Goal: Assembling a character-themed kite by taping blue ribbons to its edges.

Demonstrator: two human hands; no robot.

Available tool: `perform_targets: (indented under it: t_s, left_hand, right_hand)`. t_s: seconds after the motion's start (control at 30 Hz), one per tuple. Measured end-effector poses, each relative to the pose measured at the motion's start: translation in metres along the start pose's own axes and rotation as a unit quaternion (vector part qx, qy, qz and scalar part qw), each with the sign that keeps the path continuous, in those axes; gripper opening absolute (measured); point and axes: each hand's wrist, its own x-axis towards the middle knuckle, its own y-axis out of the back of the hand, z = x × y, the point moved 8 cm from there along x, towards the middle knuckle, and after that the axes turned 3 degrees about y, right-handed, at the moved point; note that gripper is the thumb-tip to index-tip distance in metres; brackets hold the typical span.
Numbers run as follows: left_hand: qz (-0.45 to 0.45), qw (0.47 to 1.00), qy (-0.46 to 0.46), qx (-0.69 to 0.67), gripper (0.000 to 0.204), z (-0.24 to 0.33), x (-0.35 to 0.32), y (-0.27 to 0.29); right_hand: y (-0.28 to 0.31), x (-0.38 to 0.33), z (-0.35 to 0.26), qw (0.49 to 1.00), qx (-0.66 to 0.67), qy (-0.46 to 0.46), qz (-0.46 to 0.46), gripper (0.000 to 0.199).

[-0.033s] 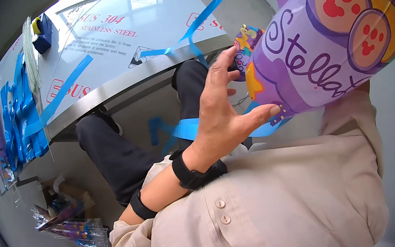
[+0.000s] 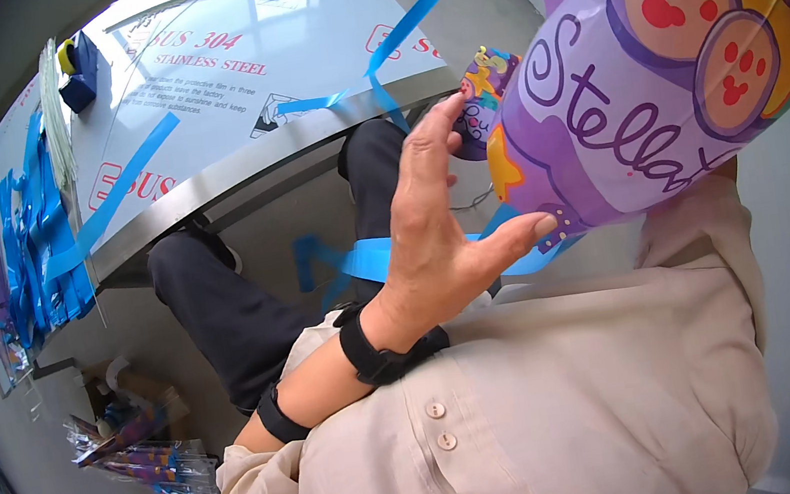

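Note:
A large, shiny purple printed plastic piece (image 2: 559,158), with an orange star and pink paw marks, fills the upper right. My left hand (image 2: 428,232) is beside its lower left edge, fingers stretched and apart, thumb at or against that edge. Just beyond my fingertips hangs a smaller colourful printed piece (image 2: 485,83). Blue ribbon (image 2: 441,0) runs from the top down past it, and another blue strip (image 2: 372,260) passes behind my wrist. My right sleeve (image 2: 698,214) goes up behind the purple plastic, which hides my right hand.
A film-covered steel table (image 2: 304,27) stands ahead, its front edge near my knees. On it are a blue tape dispenser (image 2: 79,84), pale thin sticks (image 2: 57,123) and hanging blue strips (image 2: 40,236). Clear-wrapped packets (image 2: 163,467) and a cardboard box (image 2: 156,397) lie on the floor at left.
Very little differs. The whole view has shifted slightly, and my left fingers are a touch straighter and farther from the smaller printed piece.

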Motion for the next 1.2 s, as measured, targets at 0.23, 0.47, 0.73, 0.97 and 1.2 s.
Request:
perform_targets:
  t_s: [0.23, 0.47, 0.73, 0.97, 1.2]
  left_hand:
    - [0.0, 0.94, -0.235, 0.246, 0.079, 0.056, -0.006, -0.017]
    - [0.016, 0.978, -0.183, 0.098, 0.065, 0.039, 0.004, -0.026]
    - [0.017, 0.978, -0.184, 0.098, 0.036, 0.039, 0.001, -0.029]
    - [0.015, 0.981, -0.171, 0.093, 0.026, 0.039, 0.004, -0.031]
    - [-0.009, 0.982, -0.164, 0.09, 0.07, 0.044, 0.011, -0.045]
  right_hand:
    - [0.038, -0.035, -0.017, 0.994, -0.103, 0.025, 0.017, 0.021]
    - [0.049, -0.052, -0.027, 0.981, -0.181, 0.062, 0.02, 0.021]
    - [0.061, -0.074, -0.035, 0.957, -0.272, 0.093, 0.021, 0.02]
    - [0.07, -0.086, -0.048, 0.927, -0.352, 0.126, 0.018, 0.02]
    - [0.078, -0.093, -0.072, 0.886, -0.433, 0.165, 0.019, 0.02]
